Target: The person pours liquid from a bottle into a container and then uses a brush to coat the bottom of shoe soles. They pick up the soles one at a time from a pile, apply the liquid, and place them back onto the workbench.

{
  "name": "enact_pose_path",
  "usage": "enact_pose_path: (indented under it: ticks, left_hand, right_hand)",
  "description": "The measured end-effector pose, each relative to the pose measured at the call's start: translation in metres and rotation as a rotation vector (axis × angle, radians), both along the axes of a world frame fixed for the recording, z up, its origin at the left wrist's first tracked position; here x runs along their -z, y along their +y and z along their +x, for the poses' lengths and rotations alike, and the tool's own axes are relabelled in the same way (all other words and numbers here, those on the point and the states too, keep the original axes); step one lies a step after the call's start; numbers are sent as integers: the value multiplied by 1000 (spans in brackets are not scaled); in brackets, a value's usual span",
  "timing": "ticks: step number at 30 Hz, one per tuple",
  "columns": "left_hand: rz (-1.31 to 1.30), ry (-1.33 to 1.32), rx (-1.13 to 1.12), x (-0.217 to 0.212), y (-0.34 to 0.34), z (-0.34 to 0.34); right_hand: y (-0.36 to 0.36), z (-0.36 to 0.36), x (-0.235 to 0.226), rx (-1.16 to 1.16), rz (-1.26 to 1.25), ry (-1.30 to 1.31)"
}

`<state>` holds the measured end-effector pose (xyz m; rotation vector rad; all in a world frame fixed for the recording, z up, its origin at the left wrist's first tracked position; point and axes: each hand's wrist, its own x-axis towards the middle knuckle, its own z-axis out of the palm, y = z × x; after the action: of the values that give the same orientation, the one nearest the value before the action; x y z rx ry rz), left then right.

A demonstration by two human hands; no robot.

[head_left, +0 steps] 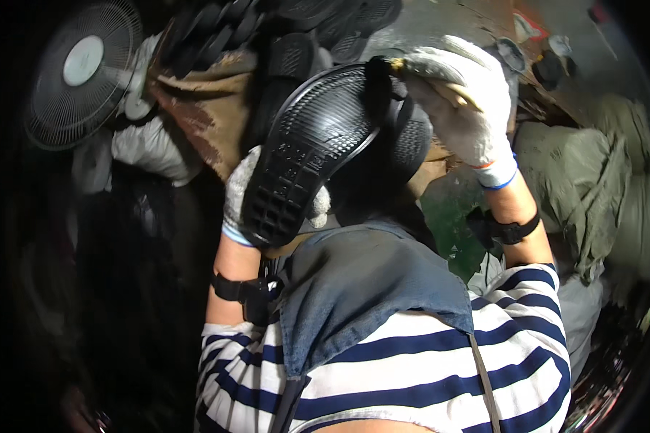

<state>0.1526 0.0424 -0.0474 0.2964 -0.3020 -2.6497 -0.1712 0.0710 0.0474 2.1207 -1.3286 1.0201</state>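
Observation:
A glossy black shoe sole (296, 155) is tilted up in front of me, its treaded face toward the view. My left hand (239, 189), in a white knit glove, is closed round its heel end, with fingertips showing on the far side. My right hand (462, 101), gloved in white too, is closed on what looks like a small brush (379, 76) with a dark tip and a yellowish band. That tip touches the sole's toe edge. Just behind hangs another black sole-like piece (412, 141), partly hidden.
Several black soles (292, 58) lie on the work surface beyond my hands. A fan (84, 61) stands at the far left beside a pale plastic bag (152, 151). Small cups (510, 54) sit at the far right, above greenish-grey sacks (570, 169). A blue denim apron (375, 281) covers my lap.

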Motion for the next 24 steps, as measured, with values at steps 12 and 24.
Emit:
enact_pose_path:
  ticks: [12, 24]
  left_hand:
    - [169, -540, -819, 34, 116, 177]
    - [1824, 1622, -653, 93, 418, 243]
  right_hand:
    - [1, -75, 1, -65, -13, -453]
    - [4, -265, 64, 672, 176, -134]
